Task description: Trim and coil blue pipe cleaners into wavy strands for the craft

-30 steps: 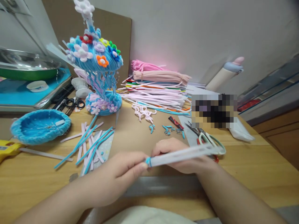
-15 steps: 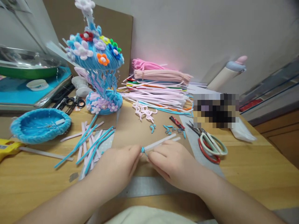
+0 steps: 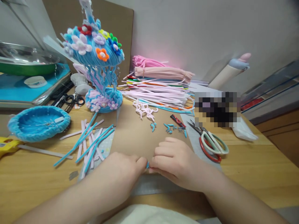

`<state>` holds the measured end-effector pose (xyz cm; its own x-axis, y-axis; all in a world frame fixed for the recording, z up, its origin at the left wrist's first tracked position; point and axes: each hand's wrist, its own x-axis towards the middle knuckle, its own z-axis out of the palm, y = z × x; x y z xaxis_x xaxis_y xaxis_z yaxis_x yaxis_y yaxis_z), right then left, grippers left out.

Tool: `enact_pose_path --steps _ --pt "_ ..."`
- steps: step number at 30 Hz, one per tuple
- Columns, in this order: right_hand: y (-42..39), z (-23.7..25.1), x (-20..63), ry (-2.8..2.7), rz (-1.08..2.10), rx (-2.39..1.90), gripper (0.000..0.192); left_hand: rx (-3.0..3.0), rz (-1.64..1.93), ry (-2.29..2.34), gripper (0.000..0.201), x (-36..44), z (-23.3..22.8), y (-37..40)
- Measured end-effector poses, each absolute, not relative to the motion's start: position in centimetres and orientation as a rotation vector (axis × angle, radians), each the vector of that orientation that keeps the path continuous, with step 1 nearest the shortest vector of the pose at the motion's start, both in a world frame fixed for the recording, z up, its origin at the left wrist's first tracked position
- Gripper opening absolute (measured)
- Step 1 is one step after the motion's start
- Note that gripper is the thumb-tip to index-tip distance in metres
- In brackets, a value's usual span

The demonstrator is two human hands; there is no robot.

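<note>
Both of my hands meet low over the brown cardboard sheet (image 3: 133, 137) at the table's near edge. My left hand (image 3: 121, 174) and my right hand (image 3: 174, 161) pinch a small piece of blue pipe cleaner (image 3: 147, 164) between their fingertips; only a sliver of it shows. The clear stick seen earlier is hidden. Loose blue and pale pink pipe cleaners (image 3: 91, 143) lie just left of my left hand. Scissors with red and pale green handles (image 3: 211, 144) lie to the right of my right hand.
A blue pipe-cleaner mushroom sculpture with flowers (image 3: 98, 62) stands at the back left. A blue woven bowl (image 3: 38, 123) sits left, with a yellow tool (image 3: 7, 144) beside it. Stacked pipe cleaners (image 3: 158, 84) fill the back, and small blue curls (image 3: 169, 127) lie mid-table.
My hands dropped toward the near edge and closed together. The clear stick that my right hand held out to the right is no longer in sight.
</note>
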<state>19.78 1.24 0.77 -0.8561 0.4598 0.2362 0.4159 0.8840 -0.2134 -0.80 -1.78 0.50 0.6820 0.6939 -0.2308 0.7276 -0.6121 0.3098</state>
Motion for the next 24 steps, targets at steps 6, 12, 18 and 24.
enact_pose_path --steps 6,12,18,24 --pt "2.1 1.1 20.3 -2.675 0.643 -0.625 0.02 2.416 -0.006 1.044 0.021 -1.0 1.3 -2.0" --pt "2.9 1.0 20.9 -2.412 1.32 -0.518 0.024 2.034 0.09 0.838 0.028 -1.6 2.8 -1.8" --pt "1.7 -0.4 19.5 -1.911 1.551 -0.984 0.03 1.63 0.516 1.041 0.031 -1.0 1.9 -1.1" --pt "0.5 -1.6 17.3 -1.342 1.909 -1.099 0.031 1.784 0.562 1.226 0.03 0.0 0.4 -1.3"
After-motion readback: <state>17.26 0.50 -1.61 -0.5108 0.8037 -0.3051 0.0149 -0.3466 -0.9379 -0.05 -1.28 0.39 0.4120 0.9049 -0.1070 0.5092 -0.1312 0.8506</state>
